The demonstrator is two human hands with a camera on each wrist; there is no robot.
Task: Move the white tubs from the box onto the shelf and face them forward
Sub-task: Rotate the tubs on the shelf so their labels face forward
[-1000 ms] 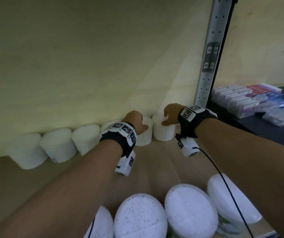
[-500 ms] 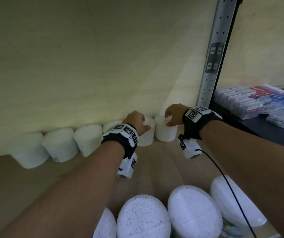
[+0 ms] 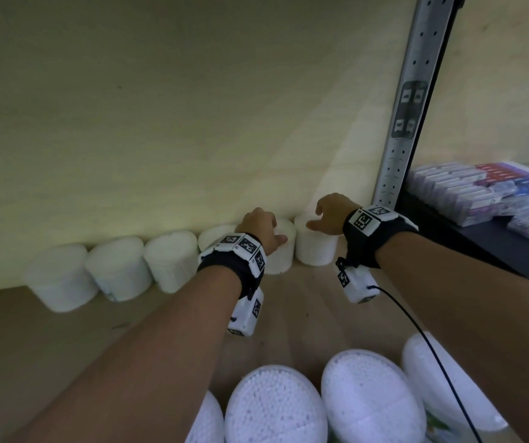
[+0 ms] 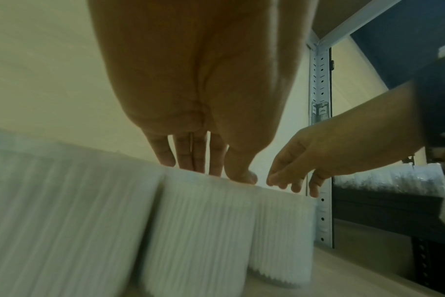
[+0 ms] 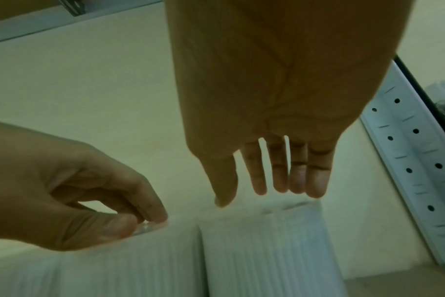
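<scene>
Several white ribbed tubs stand in a row at the back of the wooden shelf (image 3: pixel 65 330). My left hand (image 3: pixel 272 233) rests on top of the second tub from the right (image 3: pixel 280 262). In the right wrist view its thumb and fingers (image 5: pixel 150 219) pinch the lid rim of that tub (image 5: pixel 130 267). My right hand (image 3: pixel 319 215) hovers just above the rightmost tub (image 3: pixel 316 251), fingers (image 5: pixel 280 180) straight and spread, apart from the tub's lid (image 5: pixel 264 251). More tubs (image 3: pixel 276 407) lie in the box below my arms.
A perforated metal upright (image 3: pixel 407 123) stands right beside the rightmost tub. Beyond it a dark shelf (image 3: pixel 496 251) holds stacked flat packets (image 3: pixel 480 193). Bare shelf board lies in front of the tub row. The pale back panel (image 3: pixel 161 107) rises directly behind the tubs.
My right hand has lifted off the rightmost tub and its fingers have straightened. My left hand stays on the neighbouring tub.
</scene>
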